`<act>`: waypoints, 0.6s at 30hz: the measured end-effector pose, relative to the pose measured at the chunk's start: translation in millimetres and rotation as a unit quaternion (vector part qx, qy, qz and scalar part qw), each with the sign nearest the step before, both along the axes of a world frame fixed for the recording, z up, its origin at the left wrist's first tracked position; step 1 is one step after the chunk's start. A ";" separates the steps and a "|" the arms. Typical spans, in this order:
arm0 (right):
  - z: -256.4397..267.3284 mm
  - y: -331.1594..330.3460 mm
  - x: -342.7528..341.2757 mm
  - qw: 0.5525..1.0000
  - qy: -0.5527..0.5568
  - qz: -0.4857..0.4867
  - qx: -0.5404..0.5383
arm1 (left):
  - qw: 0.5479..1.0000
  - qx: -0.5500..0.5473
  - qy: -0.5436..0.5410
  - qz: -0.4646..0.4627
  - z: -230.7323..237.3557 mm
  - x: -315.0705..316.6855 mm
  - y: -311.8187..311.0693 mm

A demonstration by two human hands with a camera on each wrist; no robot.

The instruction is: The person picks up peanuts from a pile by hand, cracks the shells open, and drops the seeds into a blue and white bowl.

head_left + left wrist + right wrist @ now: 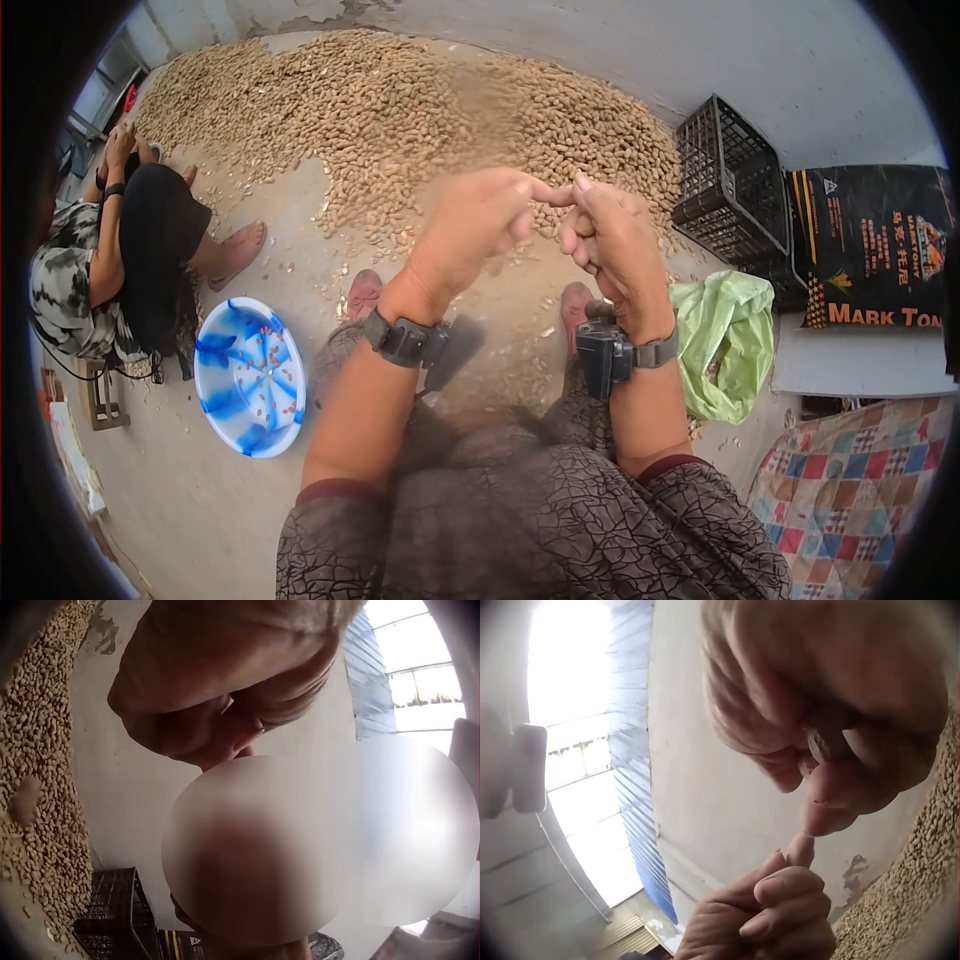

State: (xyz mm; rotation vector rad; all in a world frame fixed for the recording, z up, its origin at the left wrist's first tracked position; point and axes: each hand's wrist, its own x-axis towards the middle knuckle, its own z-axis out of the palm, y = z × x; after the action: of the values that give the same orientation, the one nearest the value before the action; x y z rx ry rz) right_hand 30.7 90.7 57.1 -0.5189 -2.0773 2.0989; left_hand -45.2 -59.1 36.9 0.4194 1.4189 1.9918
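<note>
My left hand (475,225) and right hand (615,240) are raised in front of me, and their fingertips meet over the floor. The left index finger reaches across to the right thumb and fingertips, while its other fingers curl inward. In the right wrist view, a peanut (821,742) shows between the curled fingers of the right hand. Whether the left fingers pinch anything at the meeting point, I cannot tell. Behind the hands spreads a large heap of unshelled peanuts (400,110) against the wall.
A blue and white basin (250,375) with some kernels stands at left, near another seated person (110,250). To the right are a green plastic bag (725,345), a black crate (730,180), a black printed sack (875,245) and a checked cloth (855,490). Shell bits litter the floor.
</note>
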 end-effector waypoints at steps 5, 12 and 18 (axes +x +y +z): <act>-13.4 -5.7 -7.4 0.997 -0.061 -0.036 -0.010 | 0.990 -0.045 0.117 -0.058 7.7 16.1 9.5; -12.6 -17.6 -7.9 0.995 -0.093 -0.025 0.017 | 0.952 -0.175 0.245 -0.053 3.8 14.1 8.8; -9.3 -6.6 -5.2 0.983 0.005 0.033 -0.180 | 1.000 0.016 0.024 -0.002 3.9 8.4 3.5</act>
State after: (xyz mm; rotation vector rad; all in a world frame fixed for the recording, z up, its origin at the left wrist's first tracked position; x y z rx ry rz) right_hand 25.5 84.0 47.8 -0.4850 -1.7344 2.5246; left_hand -36.8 -55.5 40.8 0.4866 1.4141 2.0160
